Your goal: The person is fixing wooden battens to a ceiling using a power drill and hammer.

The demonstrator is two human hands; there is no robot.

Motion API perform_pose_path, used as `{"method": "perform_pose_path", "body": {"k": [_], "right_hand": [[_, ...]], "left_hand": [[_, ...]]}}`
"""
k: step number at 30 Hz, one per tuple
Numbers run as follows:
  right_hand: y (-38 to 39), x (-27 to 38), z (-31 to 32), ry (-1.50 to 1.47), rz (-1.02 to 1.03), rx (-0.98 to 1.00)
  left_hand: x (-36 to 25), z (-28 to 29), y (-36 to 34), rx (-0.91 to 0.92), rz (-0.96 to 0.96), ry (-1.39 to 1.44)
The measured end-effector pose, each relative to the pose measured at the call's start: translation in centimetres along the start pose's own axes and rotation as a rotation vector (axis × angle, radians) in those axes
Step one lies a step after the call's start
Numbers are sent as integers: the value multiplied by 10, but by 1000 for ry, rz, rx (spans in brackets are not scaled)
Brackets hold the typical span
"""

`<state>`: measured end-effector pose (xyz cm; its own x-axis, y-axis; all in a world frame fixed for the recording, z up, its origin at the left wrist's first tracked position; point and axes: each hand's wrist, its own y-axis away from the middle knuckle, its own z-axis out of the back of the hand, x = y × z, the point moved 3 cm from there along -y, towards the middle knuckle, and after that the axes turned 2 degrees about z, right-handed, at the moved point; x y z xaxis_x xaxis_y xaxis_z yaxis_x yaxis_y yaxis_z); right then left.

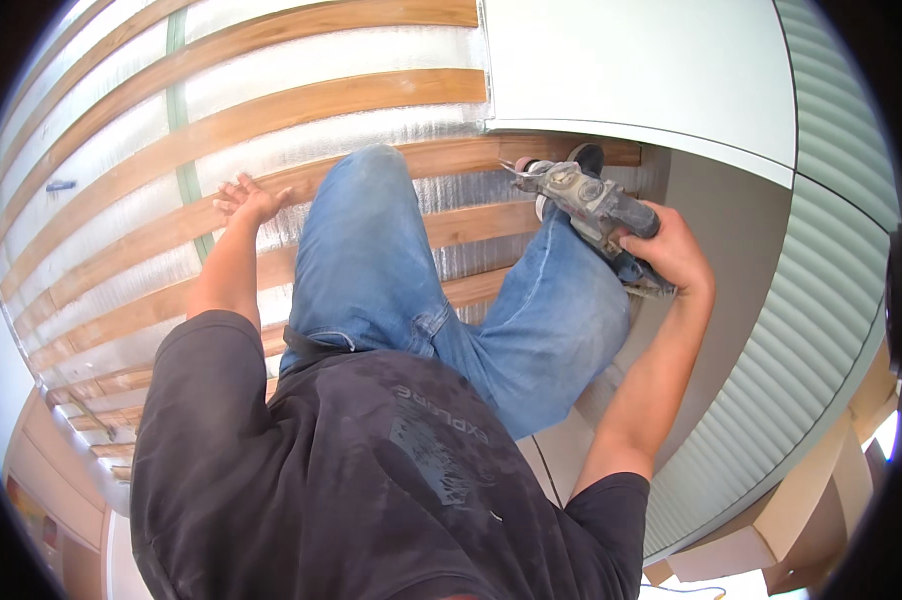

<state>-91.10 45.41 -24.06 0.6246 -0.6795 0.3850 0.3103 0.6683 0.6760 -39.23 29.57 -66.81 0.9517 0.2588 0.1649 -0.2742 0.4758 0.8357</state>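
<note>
My left hand [251, 203] is open, its fingers spread over a wooden batten [186, 222] of the foil-backed slatted surface. In my right hand [674, 250] is a dusty grey and black power tool [593, 200], gripped by its rear part. Its narrow metal front points up and left, just above my bent right knee's side of the jeans [531, 310]. I cannot make out the exact kind of tool. A dark rounded shape [587, 158] shows behind the tool, partly hidden by it.
Several parallel battens run across silvery foil [321, 120], crossed by a green strip [177, 100]. A white panel [641, 70] meets the battens at upper right. Ribbed pale green panels [771, 320] curve down the right side, with cardboard [801, 510] below. A small blue object [61, 185] lies far left.
</note>
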Motion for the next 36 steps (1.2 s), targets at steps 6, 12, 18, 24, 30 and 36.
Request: {"method": "perform_pose_path", "body": {"k": [6, 12, 18, 24, 30, 36], "right_hand": [[-21, 6, -4, 130, 43, -29], [-49, 26, 4, 146, -48, 17], [-47, 25, -5, -6, -74, -21], [-34, 34, -17, 38, -153, -24], [-46, 33, -7, -81, -147, -31], [-37, -2, -14, -290, -225, -88]], "left_hand": [[-1, -1, -4, 20, 37, 7], [-4, -6, -7, 5, 22, 50], [-10, -1, 4, 23, -19, 124], [0, -6, 2, 7, 24, 174], [-7, -5, 2, 3, -31, 86], [-12, -10, -3, -18, -1, 84]]}}
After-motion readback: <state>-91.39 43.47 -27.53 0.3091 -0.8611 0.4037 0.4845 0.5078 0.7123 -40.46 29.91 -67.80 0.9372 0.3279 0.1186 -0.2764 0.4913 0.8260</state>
